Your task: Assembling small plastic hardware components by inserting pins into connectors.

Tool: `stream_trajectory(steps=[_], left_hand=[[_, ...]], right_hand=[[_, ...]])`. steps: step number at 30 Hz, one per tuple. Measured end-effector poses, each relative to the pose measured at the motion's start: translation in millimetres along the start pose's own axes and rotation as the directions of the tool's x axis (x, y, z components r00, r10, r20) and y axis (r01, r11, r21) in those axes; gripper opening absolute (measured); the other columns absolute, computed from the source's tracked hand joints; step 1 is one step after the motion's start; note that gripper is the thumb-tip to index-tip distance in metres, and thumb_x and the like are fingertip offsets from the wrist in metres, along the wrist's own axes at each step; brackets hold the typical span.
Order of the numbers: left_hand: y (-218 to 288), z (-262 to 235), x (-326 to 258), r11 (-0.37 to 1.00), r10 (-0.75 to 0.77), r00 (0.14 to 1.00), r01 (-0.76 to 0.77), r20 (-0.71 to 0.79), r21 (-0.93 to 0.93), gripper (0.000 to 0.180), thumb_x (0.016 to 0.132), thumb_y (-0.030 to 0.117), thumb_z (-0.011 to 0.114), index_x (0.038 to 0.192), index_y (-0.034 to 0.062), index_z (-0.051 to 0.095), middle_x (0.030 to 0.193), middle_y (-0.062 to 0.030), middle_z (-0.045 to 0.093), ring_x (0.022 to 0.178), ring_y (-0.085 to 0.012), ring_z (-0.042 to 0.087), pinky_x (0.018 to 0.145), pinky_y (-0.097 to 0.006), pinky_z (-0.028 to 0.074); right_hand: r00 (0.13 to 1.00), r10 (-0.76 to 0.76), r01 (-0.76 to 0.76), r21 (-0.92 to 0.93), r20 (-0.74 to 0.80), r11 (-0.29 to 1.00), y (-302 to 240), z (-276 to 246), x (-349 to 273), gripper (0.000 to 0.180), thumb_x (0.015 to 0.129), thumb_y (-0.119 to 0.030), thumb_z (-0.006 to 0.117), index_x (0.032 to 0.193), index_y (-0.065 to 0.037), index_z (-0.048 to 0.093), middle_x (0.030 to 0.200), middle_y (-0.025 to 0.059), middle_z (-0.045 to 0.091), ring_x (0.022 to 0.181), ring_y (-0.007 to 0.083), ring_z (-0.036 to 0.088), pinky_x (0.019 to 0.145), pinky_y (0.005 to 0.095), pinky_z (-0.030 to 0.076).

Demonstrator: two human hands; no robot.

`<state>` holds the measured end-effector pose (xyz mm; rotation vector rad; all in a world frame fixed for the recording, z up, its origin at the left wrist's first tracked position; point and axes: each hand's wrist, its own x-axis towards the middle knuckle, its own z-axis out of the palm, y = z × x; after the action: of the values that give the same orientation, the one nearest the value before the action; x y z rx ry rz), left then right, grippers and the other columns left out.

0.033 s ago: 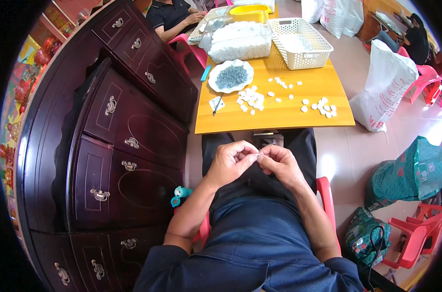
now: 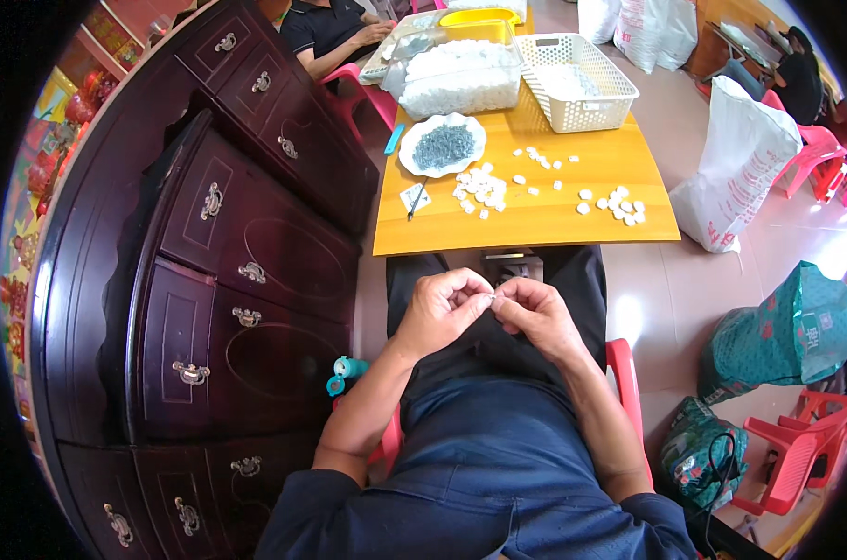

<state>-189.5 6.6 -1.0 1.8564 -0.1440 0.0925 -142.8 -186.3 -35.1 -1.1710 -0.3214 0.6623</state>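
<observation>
Above my lap, just short of the table's near edge, my left hand [image 2: 452, 306] and my right hand [image 2: 534, 315] meet fingertip to fingertip. Both are closed in a pinch on a tiny whitish piece [image 2: 492, 297]; the fingers cover most of it, and its kind is too small to make out. On the table lie small white plastic pieces: a heap [image 2: 480, 189] left of centre, a few scattered ones [image 2: 538, 159] behind it, and a rounder group [image 2: 619, 203] to the right. A scalloped white plate [image 2: 409, 161] holds many small grey-blue parts.
Farther back on the wooden table [image 2: 535, 229] stand a clear bin [image 2: 461, 98] full of white pieces and a cream basket [image 2: 591, 114]. A dark cabinet [image 2: 284, 233] borders my left. Sacks [image 2: 736, 168] and green bags [image 2: 769, 336] stand right. A co-worker [image 2: 326, 33] sits at the far left.
</observation>
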Motion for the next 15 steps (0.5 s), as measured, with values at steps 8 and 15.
stream_trajectory(steps=[8,15], left_hand=[[-4.4,-5.6,-1.3,0.986,-0.089,0.991,0.073,-0.100,-0.152,0.003,0.094,0.004,0.067,0.095,0.0013,0.067,0.078,0.0013,0.065,0.063,-0.0029,0.058,0.057,-0.019,0.048],[-3.8,0.5,-1.7,0.986,-0.050,0.986,0.024,-0.157,-0.164,0.003,0.095,0.003,0.066,0.097,0.0007,0.068,0.079,0.0007,0.066,0.064,-0.0028,0.058,0.057,-0.019,0.048]], right_hand=[[0.993,-0.115,0.115,0.022,-0.011,0.993,12.4,-5.6,7.8,0.018,0.095,-0.006,0.071,0.109,-0.003,0.061,0.090,0.0021,0.068,0.076,0.0084,0.064,0.066,0.0213,0.053],[0.996,-0.075,0.080,0.145,-0.043,0.986,9.2,-4.6,6.4,0.016,0.097,-0.005,0.068,0.110,-0.004,0.061,0.097,0.0037,0.071,0.082,0.0098,0.066,0.070,0.0235,0.055]])
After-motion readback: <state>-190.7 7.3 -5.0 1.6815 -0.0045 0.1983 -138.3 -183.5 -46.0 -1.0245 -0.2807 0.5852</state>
